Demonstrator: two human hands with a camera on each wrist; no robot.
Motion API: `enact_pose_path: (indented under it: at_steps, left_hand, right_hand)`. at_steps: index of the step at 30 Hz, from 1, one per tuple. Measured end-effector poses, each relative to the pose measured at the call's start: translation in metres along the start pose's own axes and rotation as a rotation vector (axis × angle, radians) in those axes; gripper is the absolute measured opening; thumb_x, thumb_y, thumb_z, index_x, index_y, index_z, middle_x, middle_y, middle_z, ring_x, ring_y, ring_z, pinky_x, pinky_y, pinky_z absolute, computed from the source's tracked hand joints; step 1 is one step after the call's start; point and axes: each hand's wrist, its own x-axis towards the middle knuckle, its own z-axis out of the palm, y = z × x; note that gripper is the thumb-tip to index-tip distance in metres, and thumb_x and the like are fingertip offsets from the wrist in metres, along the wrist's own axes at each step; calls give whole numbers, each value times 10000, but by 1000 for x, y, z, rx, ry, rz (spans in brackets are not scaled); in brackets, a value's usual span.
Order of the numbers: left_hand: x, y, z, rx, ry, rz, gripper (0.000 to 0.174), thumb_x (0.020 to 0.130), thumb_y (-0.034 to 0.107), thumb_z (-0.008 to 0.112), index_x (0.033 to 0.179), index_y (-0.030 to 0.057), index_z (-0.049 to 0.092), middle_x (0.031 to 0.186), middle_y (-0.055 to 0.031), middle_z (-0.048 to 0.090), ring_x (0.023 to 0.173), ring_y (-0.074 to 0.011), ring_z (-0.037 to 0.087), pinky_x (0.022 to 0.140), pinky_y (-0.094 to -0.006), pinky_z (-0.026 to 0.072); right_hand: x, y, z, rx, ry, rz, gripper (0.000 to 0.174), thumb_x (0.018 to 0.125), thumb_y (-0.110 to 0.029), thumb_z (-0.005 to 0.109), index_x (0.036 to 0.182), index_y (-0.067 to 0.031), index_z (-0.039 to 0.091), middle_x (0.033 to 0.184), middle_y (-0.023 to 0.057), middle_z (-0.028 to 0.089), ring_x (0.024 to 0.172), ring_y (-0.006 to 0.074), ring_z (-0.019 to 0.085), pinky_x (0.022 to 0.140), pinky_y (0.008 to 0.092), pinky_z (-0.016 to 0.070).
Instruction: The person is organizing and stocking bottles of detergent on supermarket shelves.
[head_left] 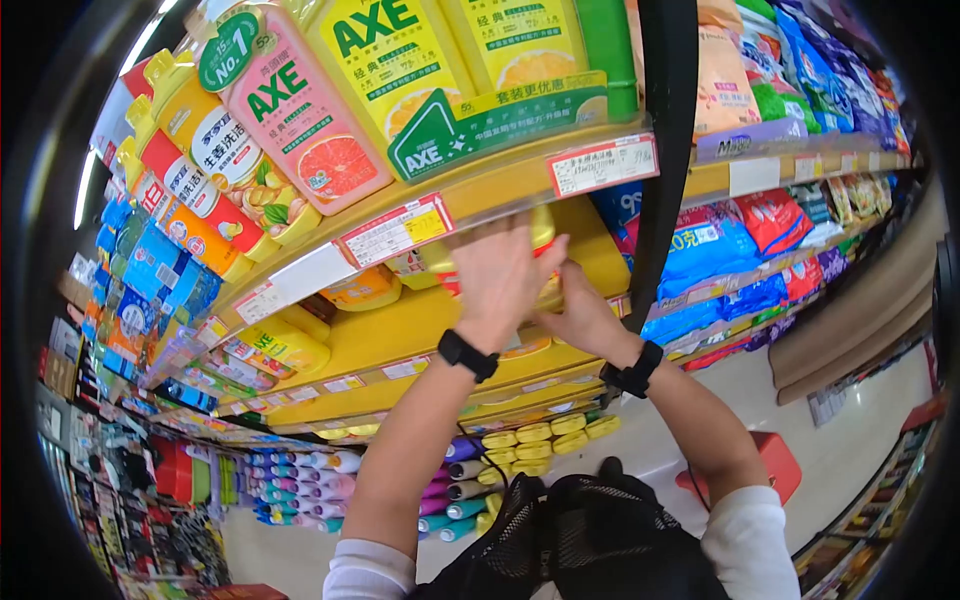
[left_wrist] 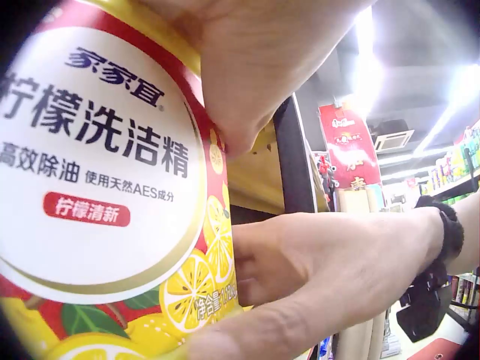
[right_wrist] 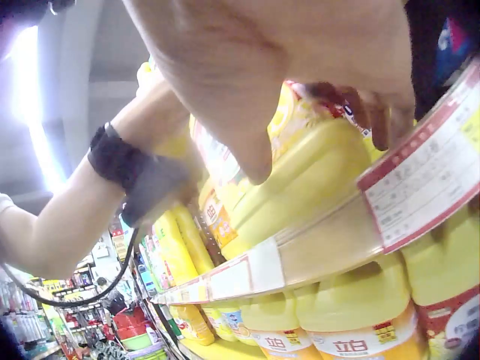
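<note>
Where right fingers curl — the bottle touches them.

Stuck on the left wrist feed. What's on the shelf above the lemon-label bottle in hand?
Observer: Head view shows AXE bottles, one pink, others yellow, above the lemon-label bottle.
Operator: And below it?
Observer: Right wrist view shows yellow bottles in a row under a tagged shelf edge.
Operator: Is the wrist by the left hand bare?
Observer: No, head view shows a black band round it, behind the left hand.
</note>
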Motion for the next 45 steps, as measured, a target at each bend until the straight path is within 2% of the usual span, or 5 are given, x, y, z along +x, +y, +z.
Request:
enact_pose_path:
  at_steps: [13, 29, 32, 37, 45]
  left_hand:
    - [29, 16, 140, -624, -222, -245, 340, 852, 378, 699, 1020, 83, 695, 978, -140, 706, 861, -311, 676, 723, -405, 541]
    - [-3, -13, 67, -585, -146, -73, 343, 851, 285, 640, 1102, 53, 656, 1052, -201, 659, 965, -382, 631, 842, -488, 496]
    - [-52, -38, 37, -433, -277, -103, 540, 887, 366, 628, 1281, 4, 560, 1334, -204, 544, 1257, -350, 496, 1085, -521, 317]
    - [-139, -102, 29, -363, -259, -343, 433, 921, 372, 615, 1093, -26, 614, 1119, -168, 631, 1096, -317, 571, 1011, -510, 357]
    - [-181, -155, 29, -305, -329, -584, 343, 883, 300, 648, 959, -34, 631, 1013, -179, 632, 1027, -327, 585, 926, -444, 425]
  right_hand:
    - [72, 83, 7, -115, 222, 61, 810, 831, -119, 720, 1438, 75, 220, 1379, 335, 363, 1306, 490, 345, 1098, 453, 335]
    - [54, 96, 21, -392, 237, -24, 628, 910, -211, 631, 1374, 107, 349, 1299, 370, 455, 1238, 506, 439, 1042, 502, 394]
    - [41, 46, 10, -349, 166, 171, 357, 938, -255, 590, 1103, 62, 584, 1147, 330, 589, 1044, 474, 582, 876, 535, 474]
    - [43, 28, 23, -600, 65, 111, 362, 941, -305, 588, 727, -22, 661, 684, 218, 659, 708, 431, 651, 720, 529, 499]
    - [55, 40, 31, -730, 38, 68, 417, 946, -349, 533, 752, -25, 708, 741, 244, 677, 706, 425, 666, 723, 512, 522]
